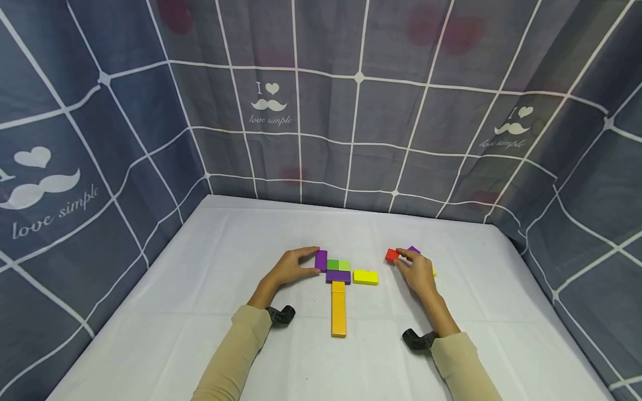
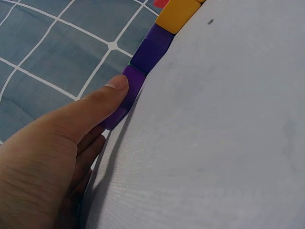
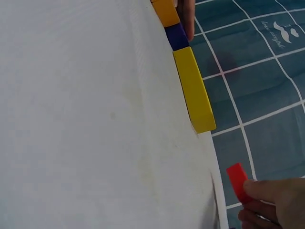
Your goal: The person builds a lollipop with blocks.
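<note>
My left hand (image 1: 293,266) pinches an upright-lying purple block (image 1: 321,260) between its thumb and fingers. In the left wrist view the thumb presses the near side of that purple block (image 2: 128,95). Right beside it, a green block (image 1: 332,265) and a lighter green block (image 1: 344,265) sit behind a dark purple block (image 1: 338,277). From this one, orange blocks (image 1: 339,312) run in a line toward the front. A yellow block (image 1: 365,277) lies just to the right. My right hand (image 1: 418,273) holds a small red block (image 1: 392,256) between thumb and fingers, farther right.
Behind the right hand, a purple piece (image 1: 413,249) and a yellow piece (image 1: 434,273) show partly. A white cloth (image 1: 190,334) covers the table. Dark checked curtains (image 1: 321,111) stand around its back and sides. Each wrist wears a black camera mount (image 1: 417,341).
</note>
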Available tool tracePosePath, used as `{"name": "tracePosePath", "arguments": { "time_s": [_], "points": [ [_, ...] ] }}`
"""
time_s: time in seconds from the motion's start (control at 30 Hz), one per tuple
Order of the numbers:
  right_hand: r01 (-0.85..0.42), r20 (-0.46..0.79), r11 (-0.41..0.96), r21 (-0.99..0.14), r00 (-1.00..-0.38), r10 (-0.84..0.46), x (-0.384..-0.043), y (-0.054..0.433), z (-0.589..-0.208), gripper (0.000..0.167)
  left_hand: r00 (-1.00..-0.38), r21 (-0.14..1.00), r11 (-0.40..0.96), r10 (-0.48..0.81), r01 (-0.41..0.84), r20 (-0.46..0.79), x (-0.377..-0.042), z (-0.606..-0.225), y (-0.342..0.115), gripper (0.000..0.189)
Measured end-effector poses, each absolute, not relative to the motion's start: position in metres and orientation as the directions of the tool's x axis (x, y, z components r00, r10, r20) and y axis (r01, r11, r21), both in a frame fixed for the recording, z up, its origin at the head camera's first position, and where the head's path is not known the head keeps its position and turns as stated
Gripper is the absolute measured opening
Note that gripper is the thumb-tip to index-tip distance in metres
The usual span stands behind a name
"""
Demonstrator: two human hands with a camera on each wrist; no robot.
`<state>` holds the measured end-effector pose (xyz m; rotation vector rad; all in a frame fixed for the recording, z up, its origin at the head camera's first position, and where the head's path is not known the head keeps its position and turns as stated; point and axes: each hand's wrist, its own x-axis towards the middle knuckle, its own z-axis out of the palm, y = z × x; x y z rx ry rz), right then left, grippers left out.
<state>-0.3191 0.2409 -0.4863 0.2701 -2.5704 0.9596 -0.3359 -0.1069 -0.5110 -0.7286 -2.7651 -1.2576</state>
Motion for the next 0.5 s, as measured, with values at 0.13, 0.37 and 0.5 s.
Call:
{"name": "tracePosePath", "arguments": {
  "time_s": [0.13,0.37,0.5],
  "points": [
    [-0.363,0.458,0.710,-0.603,-0.887,-0.065,-0.319,0.232,-0.477,0.033,-0.886,0.705,0.563,0.413,0.430,0.210,-0.336,-0.510,-0.107,0.067],
    [-0.454,0.486,0.622,-0.638,-0.864,-0.132,-0.326,0.202,-0.462,0.033,-0.882,0.703,0.561,0.421,0.437,0.213,-0.335,-0.508,-0.108,0.067],
    [-0.468,0.463,0.596,-0.653,-0.869,-0.175,-0.330,0.181,-0.461,0.032,-0.885,0.703,0.567,0.419,0.429,0.202,-0.335,-0.508,-0.108,0.068]
  ]
}}
